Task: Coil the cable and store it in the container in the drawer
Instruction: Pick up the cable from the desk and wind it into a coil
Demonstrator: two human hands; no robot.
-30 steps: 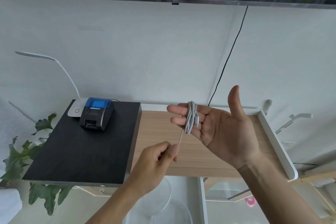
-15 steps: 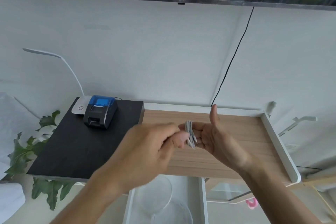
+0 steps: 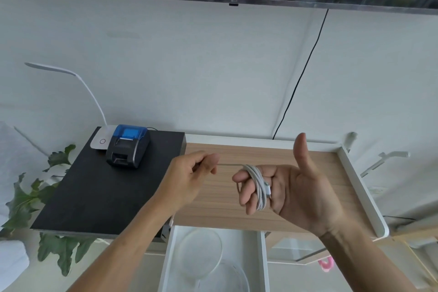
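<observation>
**Over the desk, a cable nearly coiled**

Around the right hand's (image 3: 296, 194) extended fingers (image 3: 246, 193), thumb up, most of the cable (image 3: 258, 187) sits looped; the left hand (image 3: 189, 180) pinches its taut free end just beside; coiling looks almost finished; the container (image 3: 201, 251) in the open drawer (image 3: 263, 263) below waits empty.

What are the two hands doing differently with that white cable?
The right hand is open, palm toward the camera, thumb up, with the cable looped around its fingers. The left hand is closed, pinching the cable's free end and pulling it taut sideways. Both hover above the wooden desk.
</observation>
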